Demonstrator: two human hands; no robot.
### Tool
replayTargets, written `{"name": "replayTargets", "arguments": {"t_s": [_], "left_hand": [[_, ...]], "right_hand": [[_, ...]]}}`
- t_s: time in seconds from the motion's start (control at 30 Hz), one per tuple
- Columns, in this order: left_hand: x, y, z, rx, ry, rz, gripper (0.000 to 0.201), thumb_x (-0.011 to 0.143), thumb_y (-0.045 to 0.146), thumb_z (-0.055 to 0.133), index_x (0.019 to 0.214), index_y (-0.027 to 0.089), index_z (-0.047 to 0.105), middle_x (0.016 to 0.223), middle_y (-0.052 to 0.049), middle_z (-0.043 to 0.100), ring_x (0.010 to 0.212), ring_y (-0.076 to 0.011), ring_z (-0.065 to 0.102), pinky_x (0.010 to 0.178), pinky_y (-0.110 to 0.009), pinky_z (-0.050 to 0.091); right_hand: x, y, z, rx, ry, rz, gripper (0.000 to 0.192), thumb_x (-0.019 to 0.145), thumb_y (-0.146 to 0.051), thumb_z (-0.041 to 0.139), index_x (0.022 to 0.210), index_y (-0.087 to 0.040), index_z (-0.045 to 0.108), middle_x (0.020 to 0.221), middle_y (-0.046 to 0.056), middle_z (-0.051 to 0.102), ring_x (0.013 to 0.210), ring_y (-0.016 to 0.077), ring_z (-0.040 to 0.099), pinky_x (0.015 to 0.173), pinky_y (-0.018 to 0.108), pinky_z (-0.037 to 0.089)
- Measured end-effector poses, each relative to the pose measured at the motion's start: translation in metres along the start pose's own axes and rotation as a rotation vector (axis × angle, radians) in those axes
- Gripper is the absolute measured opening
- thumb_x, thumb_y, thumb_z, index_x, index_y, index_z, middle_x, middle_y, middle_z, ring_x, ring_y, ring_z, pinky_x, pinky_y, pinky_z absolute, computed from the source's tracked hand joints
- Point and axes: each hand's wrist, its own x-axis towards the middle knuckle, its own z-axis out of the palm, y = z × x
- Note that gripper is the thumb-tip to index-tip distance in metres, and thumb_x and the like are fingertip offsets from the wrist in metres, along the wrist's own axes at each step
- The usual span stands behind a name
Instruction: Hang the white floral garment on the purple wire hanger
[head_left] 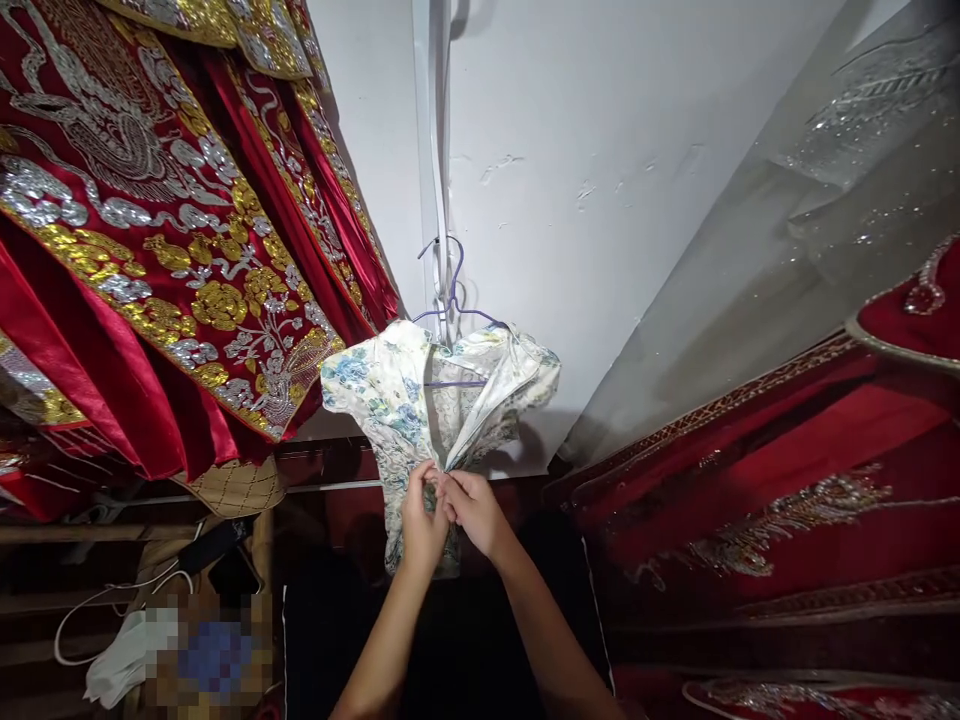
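A short-sleeved white garment [397, 390] with blue and yellow flowers hangs in front of me on a purple hanger [457, 290], hooked on a white strap at the wall. Its front gapes in a V at the top, and the two edges meet at my hands. My left hand [424, 510] is closed on the left front edge of the garment. My right hand [471, 508] pinches the right edge at the bottom of the V, its fingers touching those of the left. Whatever fastener lies between the fingertips is hidden.
Red cloth [225, 250] with gold and silver embroidery hangs at the left. A sheer whitish gown [735, 230] and red beaded garments [787, 480] hang at the right. A wooden chair [262, 540] at lower left carries a white cable [82, 610] and a dark object.
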Motion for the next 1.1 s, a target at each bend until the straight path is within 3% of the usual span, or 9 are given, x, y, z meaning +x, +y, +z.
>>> {"name": "replayTargets", "arguments": {"t_s": [0.1, 0.2, 0.4, 0.53, 0.67, 0.8, 0.87, 0.97, 1.1], "left_hand": [[0.003, 0.000, 0.010, 0.002, -0.072, 0.016, 0.004, 0.091, 0.021, 0.052, 0.094, 0.019, 0.054, 0.080, -0.002, 0.058, 0.073, -0.0159, 0.056, 0.069, -0.026, 0.044], [0.014, -0.002, 0.010, 0.061, -0.194, 0.068, 0.012, 0.093, 0.022, 0.049, 0.082, 0.020, 0.048, 0.075, 0.000, 0.051, 0.069, -0.0151, 0.051, 0.066, -0.026, 0.040], [0.036, -0.004, 0.009, 0.171, -0.386, 0.094, 0.011, 0.087, 0.015, 0.050, 0.078, 0.020, 0.047, 0.073, 0.000, 0.052, 0.065, -0.0152, 0.051, 0.062, -0.025, 0.037], [0.068, 0.029, -0.007, 0.071, -0.470, 0.118, 0.008, 0.089, 0.017, 0.054, 0.096, 0.020, 0.056, 0.077, -0.001, 0.061, 0.070, -0.0164, 0.058, 0.068, -0.027, 0.044], [0.123, 0.086, -0.030, -0.105, -0.213, 0.254, 0.044, 0.097, 0.030, 0.051, 0.139, 0.022, 0.040, 0.100, -0.007, 0.067, 0.088, -0.0183, 0.063, 0.080, -0.031, 0.048], [0.162, 0.128, -0.036, -0.013, -0.175, 0.437, 0.025, 0.099, 0.035, 0.048, 0.108, 0.018, 0.064, 0.093, -0.006, 0.067, 0.083, -0.0174, 0.061, 0.079, -0.029, 0.045], [0.169, 0.137, -0.034, 0.004, -0.150, 0.466, 0.025, 0.098, 0.036, 0.049, 0.093, 0.017, 0.065, 0.086, -0.005, 0.065, 0.081, -0.0166, 0.060, 0.077, -0.028, 0.045], [0.173, 0.133, -0.046, -0.084, 0.068, 0.418, 0.024, 0.097, 0.035, 0.051, 0.090, 0.016, 0.064, 0.083, -0.003, 0.063, 0.080, -0.0146, 0.058, 0.075, -0.026, 0.044], [0.183, 0.086, -0.096, -0.362, 0.546, 0.206, 0.020, 0.092, 0.034, 0.058, 0.084, 0.016, 0.060, 0.080, -0.001, 0.059, 0.077, -0.0120, 0.056, 0.074, -0.023, 0.045]], "right_hand": [[0.006, -0.022, -0.012, -0.040, -0.003, 0.015, 0.031, 0.085, -0.040, 0.059, 0.059, -0.024, 0.057, 0.043, 0.002, 0.049, 0.038, 0.0156, 0.040, 0.045, 0.032, 0.033], [0.030, -0.069, -0.030, -0.066, 0.047, -0.039, 0.027, 0.083, -0.035, 0.061, 0.059, -0.021, 0.060, 0.047, 0.001, 0.055, 0.040, 0.0129, 0.042, 0.044, 0.028, 0.034], [0.081, -0.171, -0.036, -0.047, 0.087, -0.231, 0.022, 0.083, -0.031, 0.057, 0.068, -0.016, 0.061, 0.048, -0.001, 0.057, 0.037, 0.0063, 0.037, 0.039, 0.019, 0.027], [0.075, -0.178, -0.023, -0.029, 0.098, -0.318, 0.020, 0.082, -0.030, 0.057, 0.067, -0.017, 0.056, 0.045, -0.002, 0.055, 0.036, 0.0063, 0.038, 0.038, 0.018, 0.026], [0.062, -0.162, -0.021, -0.099, 0.105, -0.351, 0.028, 0.085, -0.040, 0.056, 0.067, -0.018, 0.056, 0.044, -0.003, 0.053, 0.037, 0.0072, 0.038, 0.040, 0.020, 0.027], [0.062, -0.155, -0.025, -0.168, 0.140, -0.448, 0.034, 0.088, -0.048, 0.055, 0.073, -0.018, 0.059, 0.048, -0.002, 0.052, 0.041, 0.0090, 0.039, 0.044, 0.023, 0.029], [0.065, -0.145, -0.028, -0.190, 0.206, -0.485, 0.035, 0.088, -0.050, 0.055, 0.074, -0.019, 0.059, 0.050, -0.003, 0.050, 0.043, 0.0102, 0.040, 0.045, 0.024, 0.029], [0.067, -0.114, -0.033, -0.273, 0.255, -0.430, 0.035, 0.088, -0.049, 0.055, 0.070, -0.020, 0.059, 0.050, -0.003, 0.047, 0.046, 0.0114, 0.039, 0.046, 0.026, 0.028], [0.055, -0.068, -0.035, -0.287, 0.222, -0.315, 0.035, 0.088, -0.046, 0.055, 0.064, -0.020, 0.058, 0.050, -0.003, 0.048, 0.046, 0.0123, 0.040, 0.049, 0.026, 0.031]]}}
